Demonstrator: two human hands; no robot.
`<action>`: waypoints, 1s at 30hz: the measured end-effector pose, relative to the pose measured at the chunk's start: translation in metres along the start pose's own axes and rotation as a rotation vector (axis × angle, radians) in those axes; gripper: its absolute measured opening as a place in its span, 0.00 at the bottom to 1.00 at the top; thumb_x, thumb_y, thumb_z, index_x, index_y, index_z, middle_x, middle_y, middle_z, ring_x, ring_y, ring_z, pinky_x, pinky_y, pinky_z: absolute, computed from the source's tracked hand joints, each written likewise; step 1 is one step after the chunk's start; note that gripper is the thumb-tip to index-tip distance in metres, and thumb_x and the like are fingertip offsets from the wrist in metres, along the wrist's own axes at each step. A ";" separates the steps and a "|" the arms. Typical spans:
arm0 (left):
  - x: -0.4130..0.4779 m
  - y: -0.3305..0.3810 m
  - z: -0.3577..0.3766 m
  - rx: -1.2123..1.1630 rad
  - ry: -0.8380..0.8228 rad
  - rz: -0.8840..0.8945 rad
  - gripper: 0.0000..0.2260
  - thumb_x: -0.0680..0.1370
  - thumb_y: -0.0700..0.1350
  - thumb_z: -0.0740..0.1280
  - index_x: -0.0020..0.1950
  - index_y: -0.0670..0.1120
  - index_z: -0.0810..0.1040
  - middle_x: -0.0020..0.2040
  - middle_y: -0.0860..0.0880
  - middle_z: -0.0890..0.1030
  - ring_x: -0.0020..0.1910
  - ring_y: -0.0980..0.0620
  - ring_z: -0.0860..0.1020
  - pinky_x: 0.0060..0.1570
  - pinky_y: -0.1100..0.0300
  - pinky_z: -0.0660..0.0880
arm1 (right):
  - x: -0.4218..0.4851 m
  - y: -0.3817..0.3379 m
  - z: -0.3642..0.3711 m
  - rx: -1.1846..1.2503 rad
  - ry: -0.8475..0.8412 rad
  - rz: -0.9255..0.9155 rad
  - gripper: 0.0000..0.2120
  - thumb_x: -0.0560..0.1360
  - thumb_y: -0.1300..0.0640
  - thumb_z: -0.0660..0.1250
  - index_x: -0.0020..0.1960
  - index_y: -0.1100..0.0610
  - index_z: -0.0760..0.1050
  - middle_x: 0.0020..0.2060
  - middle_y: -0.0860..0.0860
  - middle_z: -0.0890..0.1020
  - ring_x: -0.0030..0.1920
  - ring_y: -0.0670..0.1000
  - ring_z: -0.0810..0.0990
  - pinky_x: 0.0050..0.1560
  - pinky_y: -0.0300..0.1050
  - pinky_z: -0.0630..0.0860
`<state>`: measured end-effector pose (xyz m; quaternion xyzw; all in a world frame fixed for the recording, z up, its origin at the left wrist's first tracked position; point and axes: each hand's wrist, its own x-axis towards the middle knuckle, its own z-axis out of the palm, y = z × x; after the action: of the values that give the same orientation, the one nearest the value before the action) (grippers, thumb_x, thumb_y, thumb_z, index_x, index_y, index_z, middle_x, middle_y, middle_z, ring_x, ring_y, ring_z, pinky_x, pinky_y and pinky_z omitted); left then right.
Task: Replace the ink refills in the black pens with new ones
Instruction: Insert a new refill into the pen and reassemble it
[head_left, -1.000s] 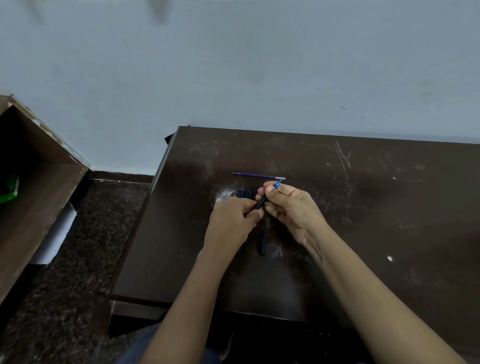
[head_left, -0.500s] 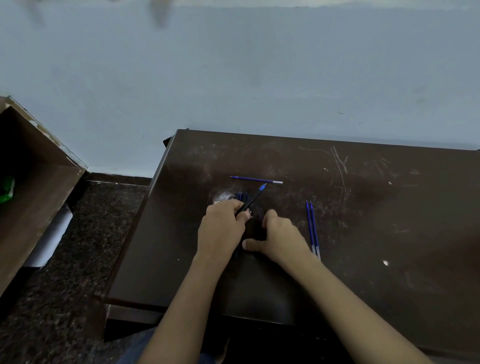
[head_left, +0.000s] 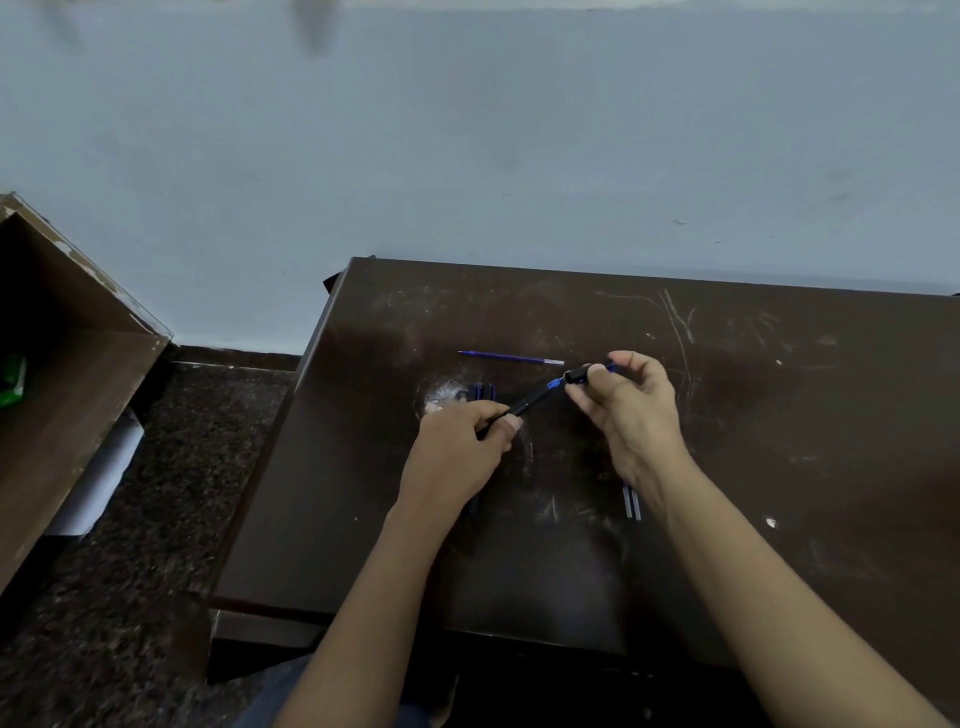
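Left hand (head_left: 457, 449): fingers curled and clamped round the near end of a black pen (head_left: 524, 404); knuckles face up, and the hand sits low over the table.
Black pen: slants from the left hand up and to the right; a blue refill tip (head_left: 555, 384) sticks out of its far end.
Right hand (head_left: 631, 415): thumb and fingertips pinch a short black piece (head_left: 576, 375), held just beside the blue tip; the remaining fingers are loosely arched above it. Whether the piece touches the tip cannot be told.
Loose refill (head_left: 511, 357): thin and blue with a pale right end, lying flat and crosswise just beyond both hands.
Pair of refills (head_left: 631, 503): side by side on the table, partly hidden under the right wrist.
Cluster of dark pens (head_left: 480, 391): lies just beyond the left hand; blurred, so the count cannot be told.
Table (head_left: 779, 441): dark brown top, scratched and scuffed, with a whitish smear (head_left: 441, 391) left of the pens.
Wall (head_left: 467, 156): pale blue-grey, behind the table's far edge.
Floor (head_left: 171, 493): dark speckled stone, left of the table.
Wooden cabinet (head_left: 67, 395): brown, at the far left, with a green object (head_left: 13, 382) inside.
White sheet (head_left: 101, 473): between the cabinet and the floor.
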<state>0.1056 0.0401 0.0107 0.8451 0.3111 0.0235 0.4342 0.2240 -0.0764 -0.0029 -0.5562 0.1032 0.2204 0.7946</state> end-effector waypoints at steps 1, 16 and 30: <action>0.000 0.000 0.000 -0.008 0.000 -0.004 0.11 0.78 0.50 0.65 0.59 0.50 0.81 0.38 0.57 0.81 0.38 0.63 0.77 0.39 0.73 0.68 | 0.001 -0.001 0.000 0.023 -0.005 0.010 0.13 0.75 0.71 0.63 0.56 0.60 0.68 0.51 0.61 0.72 0.44 0.53 0.78 0.45 0.46 0.83; 0.003 0.005 -0.002 -0.171 0.034 -0.061 0.11 0.80 0.51 0.61 0.53 0.52 0.82 0.35 0.56 0.81 0.40 0.65 0.76 0.39 0.77 0.68 | -0.007 -0.002 0.009 -0.085 -0.116 -0.053 0.12 0.74 0.74 0.63 0.55 0.62 0.71 0.41 0.60 0.80 0.38 0.48 0.83 0.43 0.40 0.82; 0.000 0.004 -0.003 -0.174 0.009 -0.029 0.10 0.79 0.49 0.64 0.56 0.49 0.82 0.41 0.52 0.84 0.47 0.59 0.81 0.42 0.76 0.68 | -0.004 -0.004 0.004 0.003 -0.035 -0.060 0.06 0.75 0.67 0.68 0.48 0.59 0.72 0.37 0.53 0.79 0.34 0.47 0.82 0.43 0.38 0.81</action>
<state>0.1069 0.0404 0.0150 0.7995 0.3222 0.0477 0.5047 0.2222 -0.0753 0.0038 -0.5537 0.0728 0.2059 0.8036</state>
